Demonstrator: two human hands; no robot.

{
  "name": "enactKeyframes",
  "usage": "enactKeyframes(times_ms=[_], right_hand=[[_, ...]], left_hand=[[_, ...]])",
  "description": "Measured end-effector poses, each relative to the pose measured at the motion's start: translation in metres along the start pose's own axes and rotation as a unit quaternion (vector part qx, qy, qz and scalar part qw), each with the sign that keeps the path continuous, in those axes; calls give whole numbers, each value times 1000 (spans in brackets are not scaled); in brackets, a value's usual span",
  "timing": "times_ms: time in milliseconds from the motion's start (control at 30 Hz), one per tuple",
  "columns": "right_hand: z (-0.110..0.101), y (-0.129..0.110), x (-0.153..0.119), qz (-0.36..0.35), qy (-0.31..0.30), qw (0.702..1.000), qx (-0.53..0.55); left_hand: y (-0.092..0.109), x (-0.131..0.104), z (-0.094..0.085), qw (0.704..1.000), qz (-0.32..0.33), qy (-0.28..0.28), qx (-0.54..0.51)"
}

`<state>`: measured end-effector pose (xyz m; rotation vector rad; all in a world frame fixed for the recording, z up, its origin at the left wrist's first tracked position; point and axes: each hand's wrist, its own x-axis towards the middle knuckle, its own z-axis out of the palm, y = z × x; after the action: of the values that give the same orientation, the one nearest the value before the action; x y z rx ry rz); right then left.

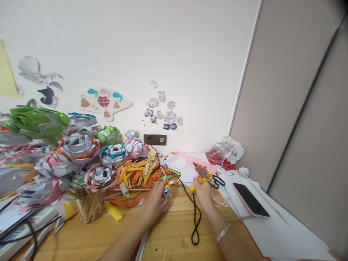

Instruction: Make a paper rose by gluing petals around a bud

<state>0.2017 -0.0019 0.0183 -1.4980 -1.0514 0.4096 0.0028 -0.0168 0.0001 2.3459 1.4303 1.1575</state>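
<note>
My left hand [155, 198] is closed on a small paper flower [165, 191], white with a bit of yellow, just above the wooden table. A thin stick [130, 189] runs leftward behind that hand; whether it joins the flower I cannot tell. A yellow hot glue gun [203, 175] is gripped in my right hand [203, 192], its nozzle tilted up and to the left. From its handle hangs a looped black cord [196, 224]. Black-handled scissors [218, 181] and a beaded string [221, 200] lie beside my right hand.
Several folded-paper flowers [78, 148] stand in a clear vase [89, 206] at left. Orange and yellow paper strips [141, 173] are heaped behind my left hand. At right, a phone [251, 199] rests on white sheets [282, 232]. A plastic bag [227, 150] sits against the wall.
</note>
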Motion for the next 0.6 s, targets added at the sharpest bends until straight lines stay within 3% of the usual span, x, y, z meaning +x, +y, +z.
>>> enactKeyframes(times_ms=[600], right_hand=[[-3,6,0,19,-10,999,39]], left_hand=[[2,0,-1,1000,-11,-11,15]])
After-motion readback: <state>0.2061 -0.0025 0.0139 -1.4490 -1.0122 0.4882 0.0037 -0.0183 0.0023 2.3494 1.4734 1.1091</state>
